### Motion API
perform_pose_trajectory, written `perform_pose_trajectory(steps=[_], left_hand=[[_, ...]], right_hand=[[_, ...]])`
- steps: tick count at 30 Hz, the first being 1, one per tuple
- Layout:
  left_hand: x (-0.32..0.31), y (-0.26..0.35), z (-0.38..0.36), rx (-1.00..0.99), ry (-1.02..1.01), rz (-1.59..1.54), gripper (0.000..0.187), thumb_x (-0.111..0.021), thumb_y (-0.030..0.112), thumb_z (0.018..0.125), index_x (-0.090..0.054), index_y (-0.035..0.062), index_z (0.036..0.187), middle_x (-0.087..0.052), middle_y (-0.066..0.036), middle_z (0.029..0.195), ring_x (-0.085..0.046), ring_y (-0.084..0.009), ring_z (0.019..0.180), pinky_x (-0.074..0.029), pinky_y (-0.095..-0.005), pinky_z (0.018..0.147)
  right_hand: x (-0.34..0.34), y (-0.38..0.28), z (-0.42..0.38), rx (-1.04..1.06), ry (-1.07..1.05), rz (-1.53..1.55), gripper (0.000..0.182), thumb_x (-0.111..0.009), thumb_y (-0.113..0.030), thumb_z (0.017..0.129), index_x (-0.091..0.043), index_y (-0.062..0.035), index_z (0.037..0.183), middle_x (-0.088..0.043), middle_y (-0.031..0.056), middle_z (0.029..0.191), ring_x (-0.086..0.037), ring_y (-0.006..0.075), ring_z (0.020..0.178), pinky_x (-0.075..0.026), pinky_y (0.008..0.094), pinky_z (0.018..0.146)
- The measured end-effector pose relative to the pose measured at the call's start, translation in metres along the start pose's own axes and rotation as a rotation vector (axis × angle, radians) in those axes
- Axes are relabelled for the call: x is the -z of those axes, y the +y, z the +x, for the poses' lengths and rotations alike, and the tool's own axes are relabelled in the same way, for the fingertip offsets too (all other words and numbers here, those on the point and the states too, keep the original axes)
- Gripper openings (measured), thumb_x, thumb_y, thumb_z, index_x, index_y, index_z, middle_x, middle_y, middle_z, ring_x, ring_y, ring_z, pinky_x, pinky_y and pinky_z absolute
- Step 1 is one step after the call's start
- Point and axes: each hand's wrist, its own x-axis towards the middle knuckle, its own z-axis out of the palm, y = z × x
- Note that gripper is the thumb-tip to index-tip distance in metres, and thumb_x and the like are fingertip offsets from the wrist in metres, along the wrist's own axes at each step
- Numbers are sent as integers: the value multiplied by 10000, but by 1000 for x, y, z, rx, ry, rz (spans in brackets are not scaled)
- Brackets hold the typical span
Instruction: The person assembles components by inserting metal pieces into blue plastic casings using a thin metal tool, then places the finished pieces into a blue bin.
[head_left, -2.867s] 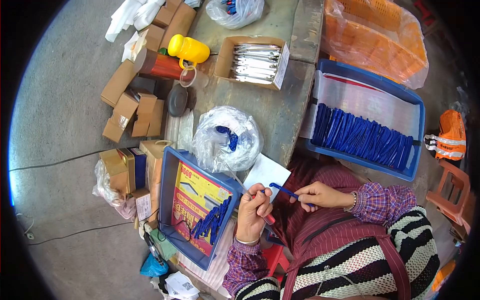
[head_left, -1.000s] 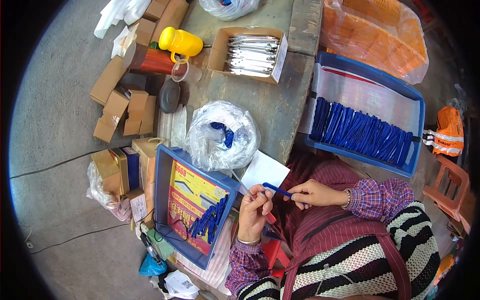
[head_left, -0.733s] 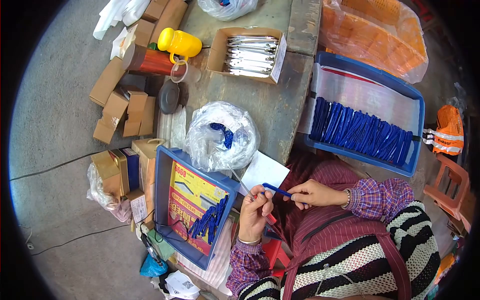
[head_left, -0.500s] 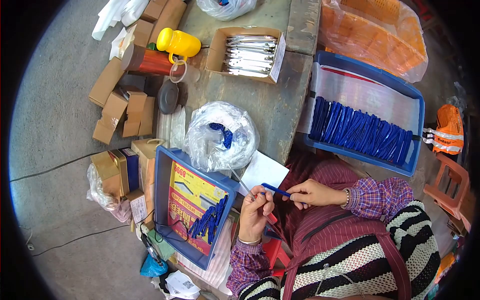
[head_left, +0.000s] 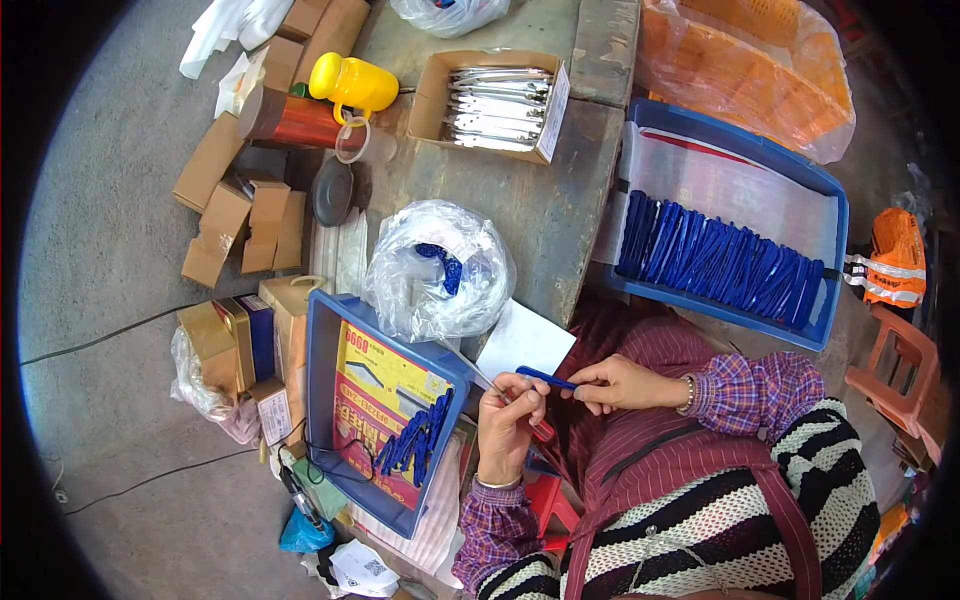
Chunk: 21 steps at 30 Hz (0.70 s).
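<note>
Watching from afar, I see the right hand (head_left: 620, 384) with its fingers pinched on a slim blue piece (head_left: 547, 379), whose far end sits right at the left hand (head_left: 508, 415). The left fingers are curled round a red-handled tool (head_left: 543, 431); whether they also grip the blue piece, I cannot tell. A loose pinch could, I judge, let the piece twist or drop onto the apron (head_left: 660, 445). The tool's thin shaft (head_left: 475, 369) points at the plastic bag (head_left: 440, 312) on the counter (head_left: 540, 215), so a jerk might snag it
</note>
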Motion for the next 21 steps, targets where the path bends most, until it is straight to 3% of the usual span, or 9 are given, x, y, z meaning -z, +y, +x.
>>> perform_pose_trajectory(steps=[8,21], left_hand=[[-6,3,-6,-27,135,353,154,-650,-7,820,-639,-4,974,-678,-104,854,-556,-90,617,-424,-199,535],[-6,6,-3,-35,222,311,160,-619,-25,824,-600,-21,982,-669,-133,854,-551,-112,594,-411,-210,523]], right_hand=[[0,2,1,-8,-1,15,270,-504,-200,942,-630,-19,1097,-591,3,637,-556,64,556,-471,217,530],[-3,-1,2,31,29,-54,263,-499,-180,937,-639,-3,1071,-607,27,613,-586,86,546,-477,234,522]])
